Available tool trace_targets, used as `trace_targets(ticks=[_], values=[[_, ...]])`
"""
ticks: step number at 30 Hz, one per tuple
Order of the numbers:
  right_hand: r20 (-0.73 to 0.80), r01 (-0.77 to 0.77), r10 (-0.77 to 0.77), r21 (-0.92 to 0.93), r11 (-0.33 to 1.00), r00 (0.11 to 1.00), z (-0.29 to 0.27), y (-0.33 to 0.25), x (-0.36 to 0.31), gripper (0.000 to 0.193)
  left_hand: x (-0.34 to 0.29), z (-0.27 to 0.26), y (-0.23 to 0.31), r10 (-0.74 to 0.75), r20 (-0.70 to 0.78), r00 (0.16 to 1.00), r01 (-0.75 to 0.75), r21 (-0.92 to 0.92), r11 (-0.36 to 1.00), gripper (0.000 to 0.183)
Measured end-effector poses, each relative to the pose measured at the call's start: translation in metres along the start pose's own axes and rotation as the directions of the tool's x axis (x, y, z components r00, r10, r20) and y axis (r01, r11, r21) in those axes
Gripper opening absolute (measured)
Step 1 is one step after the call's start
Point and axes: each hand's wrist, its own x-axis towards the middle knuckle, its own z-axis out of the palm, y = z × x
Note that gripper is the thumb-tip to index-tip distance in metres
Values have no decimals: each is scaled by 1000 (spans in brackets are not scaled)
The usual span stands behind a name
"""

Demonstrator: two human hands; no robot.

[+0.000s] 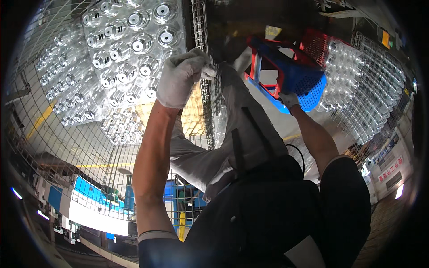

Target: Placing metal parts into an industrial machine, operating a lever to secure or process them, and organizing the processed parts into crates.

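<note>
My left hand [182, 79], in a white glove, has its fingers closed round the top edge of a wire mesh cage wall [201, 33]. My right hand [289, 101], also gloved, grips the edge of a blue plastic stool [308, 85]. That stool is tilted on its side, with its perforated seat turned to the right. Red plastic parts [275, 67] sit up against it, perhaps a second stool nested with it. My legs in grey trousers [243, 107] are beside the mesh wall, one on either side of it as far as I can see.
Inside the cage, left of the wall, stand rows of clear glass-like pieces [138, 44] in layers. More stacked clear pieces [342, 67] are at the right, next to another wire cage [375, 89]. A red perforated plastic piece [314, 47] lies behind the stool. Blue equipment [170, 192] shows beyond the mesh.
</note>
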Motion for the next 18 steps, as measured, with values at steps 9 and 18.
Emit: trace_targets(ticks=[9,18], values=[[-23,-23,26,117,993,999,-1,-1,-7,34,1,25,-13,-635,37,772,478,-692,541,20],[17,-62,60,160,985,998,0,-9,-6,34,4,25,-10,-688,-26,725,488,-685,540,21]])
